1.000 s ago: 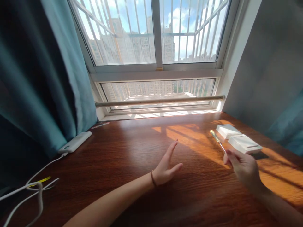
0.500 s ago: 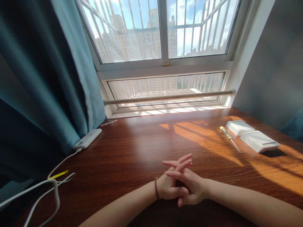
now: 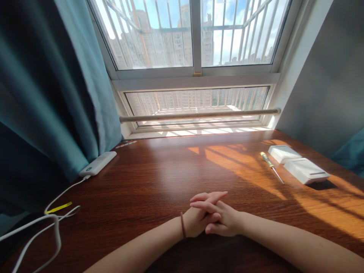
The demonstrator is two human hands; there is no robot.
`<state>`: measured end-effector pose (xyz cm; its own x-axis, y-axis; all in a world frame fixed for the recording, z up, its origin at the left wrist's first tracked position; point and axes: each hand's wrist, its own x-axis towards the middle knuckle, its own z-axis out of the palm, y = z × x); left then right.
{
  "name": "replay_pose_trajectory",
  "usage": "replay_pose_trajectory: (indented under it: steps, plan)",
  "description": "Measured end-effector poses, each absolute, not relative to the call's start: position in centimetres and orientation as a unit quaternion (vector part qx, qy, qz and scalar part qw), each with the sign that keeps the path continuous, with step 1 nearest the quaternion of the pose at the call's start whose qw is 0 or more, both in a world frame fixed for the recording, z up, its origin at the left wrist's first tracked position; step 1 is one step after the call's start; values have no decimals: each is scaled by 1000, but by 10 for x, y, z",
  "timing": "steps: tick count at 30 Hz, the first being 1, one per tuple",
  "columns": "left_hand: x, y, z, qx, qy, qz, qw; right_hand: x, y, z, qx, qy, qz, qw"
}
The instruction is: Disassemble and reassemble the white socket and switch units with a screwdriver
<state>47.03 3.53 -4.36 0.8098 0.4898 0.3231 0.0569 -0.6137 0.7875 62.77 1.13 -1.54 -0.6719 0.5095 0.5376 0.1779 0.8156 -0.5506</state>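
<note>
Screwdriver (image 3: 267, 160), yellow-handled with a slim metal shaft, lay toward the table's (image 3: 142, 182) right edge; left hand (image 3: 196, 223) and right hand (image 3: 231, 218) clasped each other, fingers (image 3: 205, 205) interlaced.

Worktop (image 3: 159, 170): reddish-brown, wood-grained, glossy. Window (image 3: 196, 38) beyond far edge, grey-framed, two upper panes, one long low pane (image 3: 170, 100). Pale horizontal rail (image 3: 199, 115) spans the low pane; white sill (image 3: 199, 132) below, striped with sun. Outside: barred cage (image 3: 233, 27), tall buildings (image 3: 186, 19), blue sky (image 3: 160, 13), cloud. Blue-green curtain (image 3: 96, 94) in deep folds near far left corner. Plain grey wall (image 3: 332, 83) past right edge. Orange sunlight (image 3: 318, 208) toward the right edge, crossed by shadow bands; near edge dim.
</note>
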Motion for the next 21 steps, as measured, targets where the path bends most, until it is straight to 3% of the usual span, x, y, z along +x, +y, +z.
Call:
replay_pose_trajectory:
  steps: [12, 21]
  plan:
    - [478, 36, -38, 798, 132, 310, 500, 625, 14, -18, -217, -875, 239, 360]
    - [479, 34, -30, 802, 137, 305, 494, 625, 14, -19, -226, -874, 250, 350]
